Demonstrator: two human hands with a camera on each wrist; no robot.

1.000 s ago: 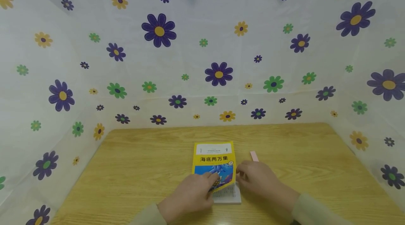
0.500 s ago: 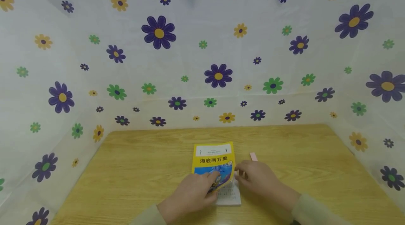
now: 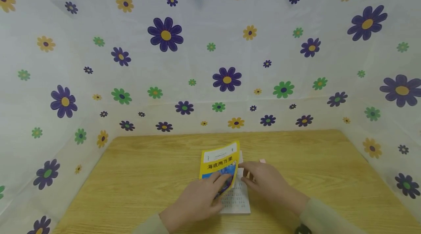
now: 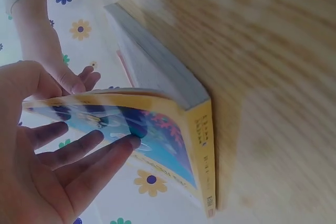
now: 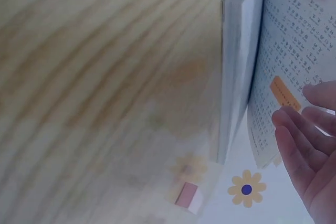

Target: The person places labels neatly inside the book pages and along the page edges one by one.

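A yellow and blue book [image 3: 214,156] stands partly open, its front cover and some pages tilted up to the left over printed pages [image 3: 241,199]. My left hand [image 3: 197,199] grips that raised part at the lower edge; in the left wrist view its fingers [image 4: 100,153] spread across the cover [image 4: 152,135], with the thumb side at the edge. My right hand [image 3: 268,181] is at the cover's right edge, fingers loosely bent. In the right wrist view, the right hand's fingertips [image 5: 294,119] are beside an orange strip [image 5: 285,93] on the inner page.
The wooden table [image 3: 138,168] spreads around the book. A small pink object [image 5: 186,195] lies on it beyond the right hand, mostly hidden in the head view. White cloth with printed flowers [image 3: 197,58] rises behind and at both sides.
The cover and its pages have tilted further up and left, uncovering more print beneath. My right hand has shifted slightly left and up, covering more of the pink object.
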